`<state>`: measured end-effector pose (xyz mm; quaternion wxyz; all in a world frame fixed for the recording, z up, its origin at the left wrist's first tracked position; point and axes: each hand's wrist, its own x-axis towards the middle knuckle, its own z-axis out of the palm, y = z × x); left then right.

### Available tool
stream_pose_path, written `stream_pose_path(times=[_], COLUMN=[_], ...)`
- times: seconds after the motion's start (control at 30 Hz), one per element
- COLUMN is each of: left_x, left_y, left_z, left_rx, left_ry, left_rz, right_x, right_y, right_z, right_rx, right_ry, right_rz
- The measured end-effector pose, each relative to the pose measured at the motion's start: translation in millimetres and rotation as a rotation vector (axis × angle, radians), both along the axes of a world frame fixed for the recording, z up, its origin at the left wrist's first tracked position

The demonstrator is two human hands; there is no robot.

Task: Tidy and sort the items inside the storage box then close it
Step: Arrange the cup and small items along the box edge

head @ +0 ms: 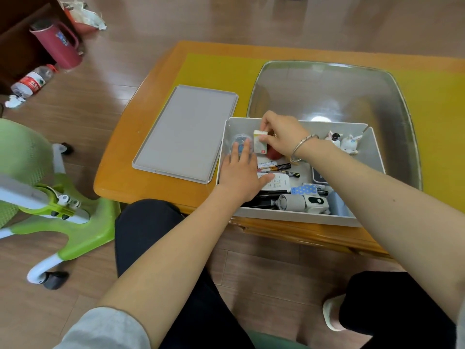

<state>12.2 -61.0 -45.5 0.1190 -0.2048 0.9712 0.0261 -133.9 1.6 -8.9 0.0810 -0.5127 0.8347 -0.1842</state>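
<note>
Two hands [239,172], one box [297,217], one lid [186,132]

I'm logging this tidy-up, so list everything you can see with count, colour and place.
open plastic storage box: one, white, on table
flat box lid: one, grey, left of box
small card box: one, white-yellow, pinched inside box
round clear case: one, under left fingertips
batteries: several, box middle
rabbit figurines: two, white, far right corner
wooden table: one, orange
lidded jug: one, maroon, floor
left hand: in box
right hand: holding card box
</note>
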Motion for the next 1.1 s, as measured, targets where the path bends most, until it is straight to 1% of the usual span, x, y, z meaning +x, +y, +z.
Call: stream_pose_path(times=[0.07, 0.13, 0.27, 0.37, 0.43, 0.5, 0.6, 0.7, 0.83, 0.93, 1.0, 1.1], left_x=[0, 1, 1, 3, 3, -1, -7, -10, -13, -14, -15, -20], left_y=[0, 0, -1, -3, -4, -6, -8, -9, -8, -8, -9, -10], left_z=[-1, -1, -3, -6, -7, -8, -9, -10, -6, -5, -4, -3], left_rx=[-0.001, 0.006, 0.042, 0.069, 0.061, 0.029, -0.011, -0.038, -0.006, 0.001, 0.024, 0.034], left_ry=[0.006, 0.019, 0.063, 0.113, 0.132, 0.126, 0.048, 0.017, -0.024, -0.034, -0.009, -0.032], left_rz=[0.001, 0.006, -0.004, -0.049, -0.096, -0.131, -0.136, -0.132, -0.126, -0.128, -0.124, -0.109], right_x=[2, 4, 6, 8, 9, 7, 3, -1, 0, -1, -3, -5], right_y=[-2, -1, 7, 8, 7, 8, 17, 26, 27, 24, 23, 28], right_z=[-5, -10, -17, -17, -16, -15, -8, 1, 8, 11, 13, 8], right_rx=[0.076, 0.095, 0.074, 0.077, 0.090, 0.089, 0.067, 0.085, 0.220, 0.286, 0.299, 0.239], right_ry=[0.161, 0.301, 0.401, 0.480, 0.439, 0.358, 0.231, 0.245, 0.294, 0.270, 0.257, 0.242], right_rz=[0.030, 0.058, 0.043, 0.002, 0.015, 0.052, 0.061, 0.030, -0.006, 0.013, 0.024, 0.013])
